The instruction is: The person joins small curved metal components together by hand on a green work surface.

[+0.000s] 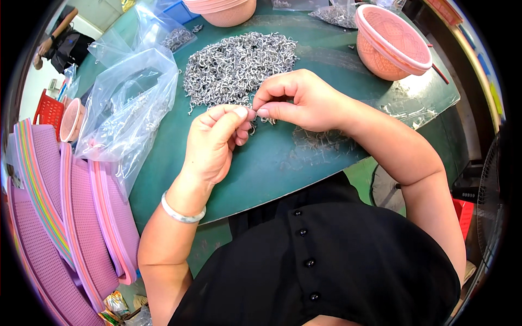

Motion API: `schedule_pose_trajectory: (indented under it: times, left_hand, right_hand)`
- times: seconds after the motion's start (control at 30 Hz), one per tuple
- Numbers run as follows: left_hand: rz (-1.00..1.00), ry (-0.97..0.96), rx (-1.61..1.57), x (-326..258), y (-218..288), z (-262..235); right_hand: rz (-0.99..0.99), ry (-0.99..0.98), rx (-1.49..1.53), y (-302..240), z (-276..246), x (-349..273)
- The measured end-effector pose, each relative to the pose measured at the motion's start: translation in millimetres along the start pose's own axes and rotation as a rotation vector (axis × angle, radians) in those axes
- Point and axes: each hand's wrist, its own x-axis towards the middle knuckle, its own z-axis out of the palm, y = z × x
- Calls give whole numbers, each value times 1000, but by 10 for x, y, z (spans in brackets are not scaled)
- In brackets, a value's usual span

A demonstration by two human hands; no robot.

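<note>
Fingers of the left hand and right hand are pinched, apparently on a small metal piece, mostly hidden, beside the pile of metal hooks. It could be lost there through a loose pinch. Leftward, the surface is obstructed by a clear plastic bag; rightward, by a pink basket.

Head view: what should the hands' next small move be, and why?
Probably hold the left hand steady and make a slight adjustment with the right hand: their pinched fingertips meet at the near edge of the pile of curved metal pieces, though anything between them is too small to make out.
</note>
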Motion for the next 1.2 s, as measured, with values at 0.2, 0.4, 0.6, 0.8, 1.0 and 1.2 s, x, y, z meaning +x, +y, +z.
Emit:
schedule_pose_trajectory:
  times: [0.2, 0.4, 0.6, 0.8, 1.0, 1.2]
  left_hand:
    - [179, 89, 34, 29, 101, -119]
    - [180, 151, 182, 19, 121, -133]
    - [172, 96, 359, 7, 114, -143]
    - [182, 89, 441, 10, 118, -179]
    - [168, 110, 428, 11, 112, -174]
    - [128, 84, 472, 16, 101, -215]
  right_hand:
    - [-212, -74, -352, -11, 38, -3]
    - [-289, -105, -662, -3, 168, 50]
    - [-334, -144, -667, 43, 198, 75]
    - [-370, -159, -615, -3, 204, 96]
    - [-364, -207, -638, 45, 230, 123]
    - [-316, -226, -627, 28, 224, 116]
